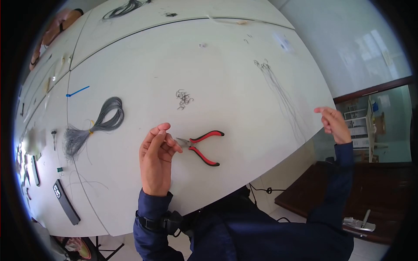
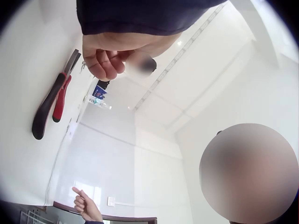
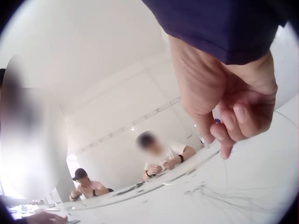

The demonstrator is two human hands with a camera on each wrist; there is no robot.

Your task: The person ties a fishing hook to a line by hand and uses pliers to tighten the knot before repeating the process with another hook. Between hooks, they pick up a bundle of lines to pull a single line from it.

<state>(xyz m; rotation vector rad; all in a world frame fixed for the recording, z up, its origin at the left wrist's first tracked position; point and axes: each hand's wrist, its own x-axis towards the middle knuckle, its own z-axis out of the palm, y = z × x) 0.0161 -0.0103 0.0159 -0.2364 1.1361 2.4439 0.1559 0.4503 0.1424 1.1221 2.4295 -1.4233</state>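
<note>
Over the table, my left hand [image 1: 156,158] brings thumb and fingertips together on something tiny; I cannot tell what it is. Just beyond these fingers lie red-and-black pliers [image 1: 202,145] with their handles spread. My right hand [image 1: 334,124] is raised past the table's right edge, its index finger reaching out and the other fingers curled in. A thin line shows faintly under its fingertips in the right wrist view. A small pile of fishing hooks [image 1: 183,99] lies ahead of the left hand. Hooked fishing lines [image 1: 281,95] stretch across the table's right side.
To the left are a grey bundle of line [image 1: 109,114] tied with a yellow band, a blue cable tie [image 1: 78,91] and a phone [image 1: 66,202]. Another dark bundle [image 1: 126,8] lies at the far side. Other people [image 3: 161,154] sit across the table.
</note>
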